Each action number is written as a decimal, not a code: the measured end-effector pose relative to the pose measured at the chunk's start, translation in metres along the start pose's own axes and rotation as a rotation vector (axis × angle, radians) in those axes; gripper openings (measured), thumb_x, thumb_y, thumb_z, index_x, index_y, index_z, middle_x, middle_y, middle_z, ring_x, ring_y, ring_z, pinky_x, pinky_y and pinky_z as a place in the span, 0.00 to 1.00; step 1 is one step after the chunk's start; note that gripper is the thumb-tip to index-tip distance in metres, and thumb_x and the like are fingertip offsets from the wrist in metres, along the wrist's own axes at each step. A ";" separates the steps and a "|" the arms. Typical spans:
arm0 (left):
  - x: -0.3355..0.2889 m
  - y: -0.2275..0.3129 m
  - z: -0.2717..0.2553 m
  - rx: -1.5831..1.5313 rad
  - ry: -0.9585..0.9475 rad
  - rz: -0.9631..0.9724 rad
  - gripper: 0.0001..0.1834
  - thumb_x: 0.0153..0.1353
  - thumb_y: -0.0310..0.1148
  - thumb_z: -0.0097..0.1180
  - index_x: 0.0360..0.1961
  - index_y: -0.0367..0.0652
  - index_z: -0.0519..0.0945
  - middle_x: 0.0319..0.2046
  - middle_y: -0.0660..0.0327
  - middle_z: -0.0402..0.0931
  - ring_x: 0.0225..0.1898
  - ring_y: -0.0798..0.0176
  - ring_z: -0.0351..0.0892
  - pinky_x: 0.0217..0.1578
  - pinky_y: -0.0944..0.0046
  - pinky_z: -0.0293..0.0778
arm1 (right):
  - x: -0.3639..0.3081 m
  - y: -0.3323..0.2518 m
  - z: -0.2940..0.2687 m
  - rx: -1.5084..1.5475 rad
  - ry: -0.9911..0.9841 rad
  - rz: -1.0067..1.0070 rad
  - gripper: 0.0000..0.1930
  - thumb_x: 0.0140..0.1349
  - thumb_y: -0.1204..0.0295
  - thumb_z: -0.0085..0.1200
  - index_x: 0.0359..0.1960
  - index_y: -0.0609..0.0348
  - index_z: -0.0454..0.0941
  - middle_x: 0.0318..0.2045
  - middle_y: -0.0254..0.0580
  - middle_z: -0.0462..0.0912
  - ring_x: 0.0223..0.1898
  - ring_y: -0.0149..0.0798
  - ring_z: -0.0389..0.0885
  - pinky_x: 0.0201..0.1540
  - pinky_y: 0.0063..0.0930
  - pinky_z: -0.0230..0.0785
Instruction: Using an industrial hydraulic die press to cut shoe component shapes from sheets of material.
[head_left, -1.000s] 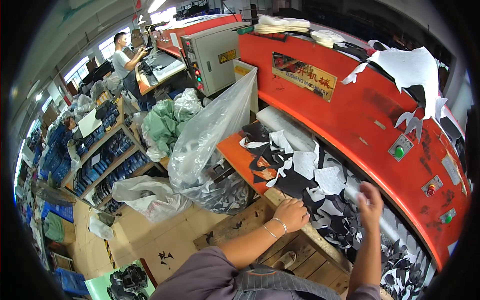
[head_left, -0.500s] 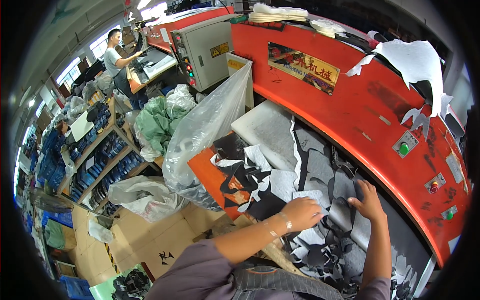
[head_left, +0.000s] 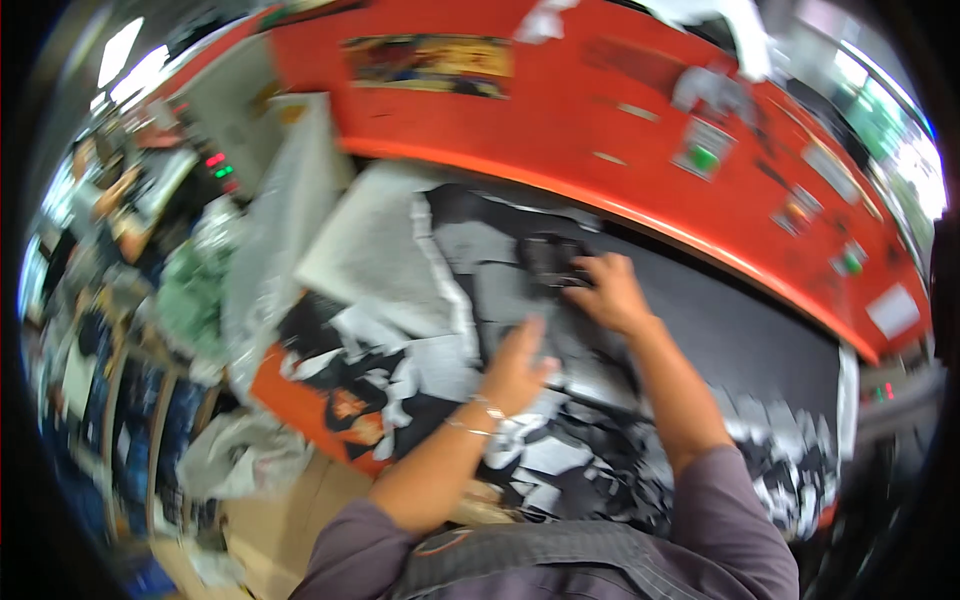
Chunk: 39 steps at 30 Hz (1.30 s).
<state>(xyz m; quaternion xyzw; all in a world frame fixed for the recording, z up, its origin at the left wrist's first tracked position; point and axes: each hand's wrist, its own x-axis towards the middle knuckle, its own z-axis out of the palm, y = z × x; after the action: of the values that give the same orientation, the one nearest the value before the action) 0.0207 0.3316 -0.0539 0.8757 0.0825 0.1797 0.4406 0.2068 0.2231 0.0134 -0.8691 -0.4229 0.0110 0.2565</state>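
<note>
- machine [head_left: 560, 110], big and red, runs across the top of the head view, with a yellowish plate toward its left and green buttons [head_left: 704, 158] toward its right
- right hand [head_left: 607, 290] is stretched out to a small black thing [head_left: 548, 258], fingertips at its right side. fingers are bent, but it's pretty blurry so i honestly can't tell if they're gripping it or just touching
- that black thing is on top of the grey sheet [head_left: 495, 290], close to the machine's front edge and further out than the left hand. too smeared to say what it is
- left hand [head_left: 515, 372] is lower and to the left, over the near part of the grey sheet. fingers look loose and spread, so released. can't tell if they're touching the sheet. there are bracelets [head_left: 487, 407] on that wrist
- thick whitish pad [head_left: 375, 250] lies left of the grey sheet, with a ragged white strip along the border between them
- black and white scraps [head_left: 560, 455] are piled up between the forearms, and more lie on the orange board [head_left: 275, 385] at the left
- dark flat surface [head_left: 740, 320] to the right of the right hand, right under the machine
- off to the left: clear plastic bag [head_left: 285, 220], green bag [head_left: 195, 290] and whitish sack [head_left: 245, 455]
</note>
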 end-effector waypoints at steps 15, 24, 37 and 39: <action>0.008 0.067 -0.004 -0.686 -0.211 -0.269 0.42 0.41 0.32 0.75 0.57 0.37 0.65 0.45 0.59 0.74 0.45 0.67 0.76 0.47 0.67 0.73 | -0.130 0.005 -0.035 0.688 -0.496 0.009 0.30 0.53 0.56 0.63 0.60 0.43 0.71 0.38 0.47 0.64 0.42 0.46 0.69 0.47 0.33 0.64; 0.007 0.063 0.009 -1.063 -0.044 -0.536 0.07 0.57 0.18 0.52 0.37 0.31 0.75 0.29 0.61 0.79 0.27 0.72 0.77 0.30 0.74 0.73 | -0.145 0.018 -0.036 0.521 -0.378 -0.031 0.28 0.53 0.54 0.60 0.57 0.39 0.73 0.36 0.49 0.62 0.37 0.49 0.69 0.44 0.34 0.66; 0.038 0.067 -0.012 -0.025 0.040 -0.014 0.21 0.51 0.27 0.59 0.48 0.38 0.71 0.44 0.51 0.75 0.50 0.52 0.73 0.54 0.56 0.65 | -0.108 0.138 -0.097 -0.144 -0.186 0.292 0.22 0.50 0.56 0.61 0.50 0.34 0.80 0.46 0.53 0.68 0.52 0.52 0.69 0.56 0.37 0.65; 0.057 0.072 0.027 -0.078 -0.073 0.044 0.20 0.51 0.24 0.56 0.47 0.37 0.69 0.46 0.50 0.76 0.51 0.52 0.74 0.54 0.59 0.66 | -0.110 0.146 -0.089 -0.198 -0.106 0.229 0.22 0.51 0.55 0.61 0.50 0.34 0.80 0.49 0.53 0.69 0.53 0.51 0.68 0.56 0.37 0.65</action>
<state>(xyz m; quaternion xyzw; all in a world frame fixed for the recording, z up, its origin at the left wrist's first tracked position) 0.0831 0.2859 0.0031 0.8654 0.0402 0.1604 0.4731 0.2636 0.0288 0.0023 -0.9309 -0.3328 0.0440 0.1439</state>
